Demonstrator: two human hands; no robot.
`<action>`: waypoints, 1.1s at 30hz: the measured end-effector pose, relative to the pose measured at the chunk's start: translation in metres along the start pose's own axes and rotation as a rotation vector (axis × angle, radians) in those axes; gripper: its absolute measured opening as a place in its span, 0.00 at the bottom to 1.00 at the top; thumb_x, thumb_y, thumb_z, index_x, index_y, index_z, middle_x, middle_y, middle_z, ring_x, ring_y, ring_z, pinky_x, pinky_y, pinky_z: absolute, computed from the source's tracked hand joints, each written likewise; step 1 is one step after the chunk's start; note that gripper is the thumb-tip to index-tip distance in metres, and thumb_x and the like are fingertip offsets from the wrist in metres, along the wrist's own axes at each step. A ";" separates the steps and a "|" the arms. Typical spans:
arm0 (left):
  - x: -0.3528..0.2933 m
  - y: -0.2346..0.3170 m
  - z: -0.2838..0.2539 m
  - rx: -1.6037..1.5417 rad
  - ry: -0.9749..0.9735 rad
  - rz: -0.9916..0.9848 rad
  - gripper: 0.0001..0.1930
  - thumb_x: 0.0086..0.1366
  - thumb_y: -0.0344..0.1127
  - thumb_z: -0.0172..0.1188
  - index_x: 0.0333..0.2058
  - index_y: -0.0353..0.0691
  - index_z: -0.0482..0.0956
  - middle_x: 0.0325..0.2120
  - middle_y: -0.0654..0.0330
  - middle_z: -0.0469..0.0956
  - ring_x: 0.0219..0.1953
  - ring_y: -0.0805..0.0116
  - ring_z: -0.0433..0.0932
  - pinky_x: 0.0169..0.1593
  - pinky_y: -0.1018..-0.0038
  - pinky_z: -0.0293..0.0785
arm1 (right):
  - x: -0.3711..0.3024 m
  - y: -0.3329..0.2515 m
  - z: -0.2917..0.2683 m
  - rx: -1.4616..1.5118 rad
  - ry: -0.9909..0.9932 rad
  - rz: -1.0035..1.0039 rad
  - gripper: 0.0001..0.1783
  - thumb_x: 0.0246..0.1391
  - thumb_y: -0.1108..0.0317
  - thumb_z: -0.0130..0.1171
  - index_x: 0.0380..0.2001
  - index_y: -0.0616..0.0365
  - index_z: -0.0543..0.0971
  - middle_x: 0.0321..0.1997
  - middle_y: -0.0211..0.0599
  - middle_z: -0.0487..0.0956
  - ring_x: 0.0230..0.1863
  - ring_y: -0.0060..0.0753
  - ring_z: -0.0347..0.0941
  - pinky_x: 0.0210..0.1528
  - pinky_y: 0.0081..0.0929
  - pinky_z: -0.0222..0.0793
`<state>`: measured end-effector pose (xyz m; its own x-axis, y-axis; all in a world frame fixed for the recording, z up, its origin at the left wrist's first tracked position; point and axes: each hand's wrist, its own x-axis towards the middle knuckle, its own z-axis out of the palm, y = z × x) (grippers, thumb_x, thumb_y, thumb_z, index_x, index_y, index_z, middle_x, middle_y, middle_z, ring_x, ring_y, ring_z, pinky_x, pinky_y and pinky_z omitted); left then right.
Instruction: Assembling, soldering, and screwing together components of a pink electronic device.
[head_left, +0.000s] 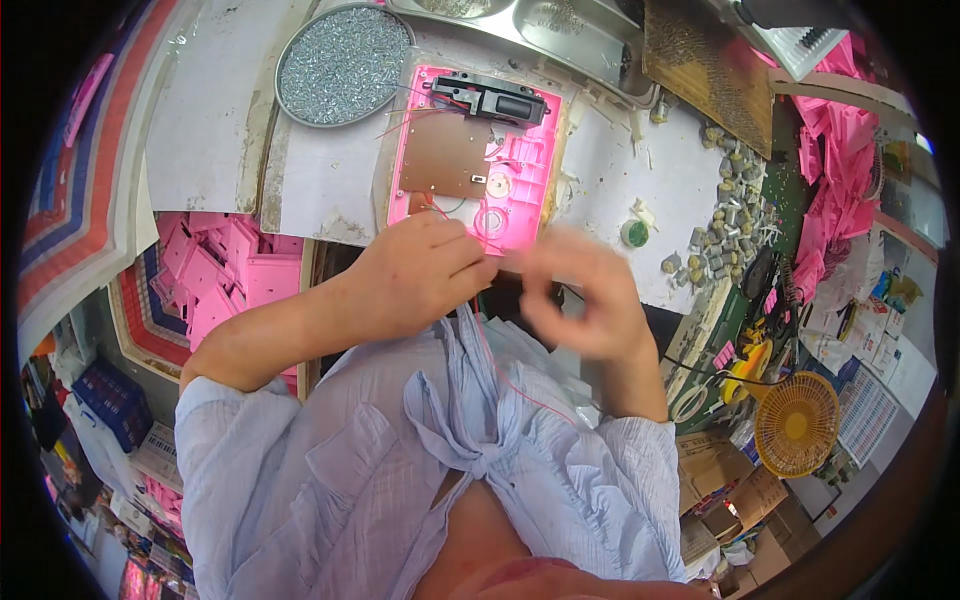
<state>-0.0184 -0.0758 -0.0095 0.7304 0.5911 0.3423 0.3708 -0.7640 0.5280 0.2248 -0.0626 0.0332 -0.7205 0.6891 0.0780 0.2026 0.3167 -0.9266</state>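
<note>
A pink plastic casing (520,222) lies in front of me, with a brown circuit board (440,150) and a black mechanism (495,100) set inside it. At its near edge my left hand (425,272) is closed, its fingers pinched around a thin red wire (505,378) that trails down over my lap. Just right of the casing's near corner is my right hand (590,295), smeared by motion. Its fingers look curled, but whether they hold anything is unclear. A round speaker-like part (491,221) sits in the casing's near right area.
A round tray of small metal screws (345,65) stands far left. Steel trays (580,35) line the back. Several small cylindrical motors (720,220) lie to the right, near a green-and-white round piece (635,233). Pink parts (230,270) fill a box at left.
</note>
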 end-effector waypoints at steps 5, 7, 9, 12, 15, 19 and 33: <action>-0.024 -0.008 -0.009 0.011 0.180 -0.058 0.11 0.53 0.32 0.68 0.37 0.42 0.82 0.26 0.63 0.76 0.27 0.62 0.75 0.31 0.66 0.71 | 0.026 0.027 0.028 -0.694 0.209 -0.104 0.19 0.45 0.59 0.70 0.41 0.54 0.84 0.37 0.30 0.78 0.46 0.39 0.70 0.53 0.43 0.62; -0.034 -0.013 -0.014 0.067 0.282 -0.233 0.08 0.54 0.31 0.72 0.32 0.41 0.83 0.22 0.59 0.74 0.20 0.58 0.72 0.24 0.64 0.69 | 0.032 0.024 0.040 -0.703 0.247 -0.085 0.19 0.45 0.60 0.70 0.41 0.55 0.84 0.37 0.30 0.77 0.46 0.39 0.70 0.52 0.44 0.61; -0.045 -0.008 -0.016 0.105 0.200 -0.455 0.07 0.55 0.31 0.70 0.31 0.40 0.81 0.23 0.58 0.74 0.22 0.56 0.74 0.25 0.64 0.70 | 0.044 0.019 0.055 -0.679 0.275 -0.059 0.19 0.45 0.61 0.70 0.41 0.56 0.83 0.38 0.30 0.77 0.45 0.39 0.70 0.52 0.45 0.61; -0.057 0.009 -0.007 0.069 0.078 -0.567 0.06 0.57 0.32 0.68 0.31 0.39 0.80 0.25 0.57 0.74 0.25 0.54 0.76 0.28 0.63 0.72 | 0.047 0.024 0.075 -0.683 0.295 -0.118 0.19 0.45 0.62 0.69 0.41 0.57 0.83 0.38 0.31 0.76 0.45 0.39 0.70 0.52 0.45 0.61; -0.066 0.019 0.004 0.036 -0.067 -0.513 0.07 0.60 0.35 0.64 0.32 0.40 0.78 0.27 0.58 0.74 0.27 0.57 0.77 0.30 0.65 0.74 | 0.051 0.021 0.081 -0.686 0.297 -0.085 0.18 0.43 0.62 0.72 0.39 0.53 0.83 0.36 0.29 0.77 0.43 0.38 0.71 0.49 0.43 0.59; -0.064 0.010 -0.030 -0.101 -0.336 -0.430 0.10 0.60 0.36 0.63 0.38 0.40 0.78 0.30 0.57 0.76 0.32 0.57 0.79 0.34 0.63 0.76 | 0.058 0.019 0.084 -0.715 0.273 -0.025 0.16 0.42 0.62 0.72 0.35 0.52 0.80 0.36 0.30 0.76 0.41 0.38 0.71 0.47 0.43 0.57; -0.044 -0.050 -0.041 -0.225 -0.036 -0.171 0.09 0.56 0.32 0.70 0.34 0.41 0.79 0.29 0.57 0.74 0.31 0.55 0.78 0.33 0.63 0.76 | 0.153 0.018 -0.078 -0.701 0.541 -0.296 0.10 0.46 0.70 0.70 0.34 0.54 0.82 0.33 0.38 0.82 0.34 0.44 0.78 0.38 0.38 0.72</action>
<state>-0.0924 -0.0527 -0.0187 0.6898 0.6935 0.2080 0.3561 -0.5751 0.7365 0.1706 0.0993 0.0569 -0.4357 0.6715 0.5994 0.5409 0.7276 -0.4220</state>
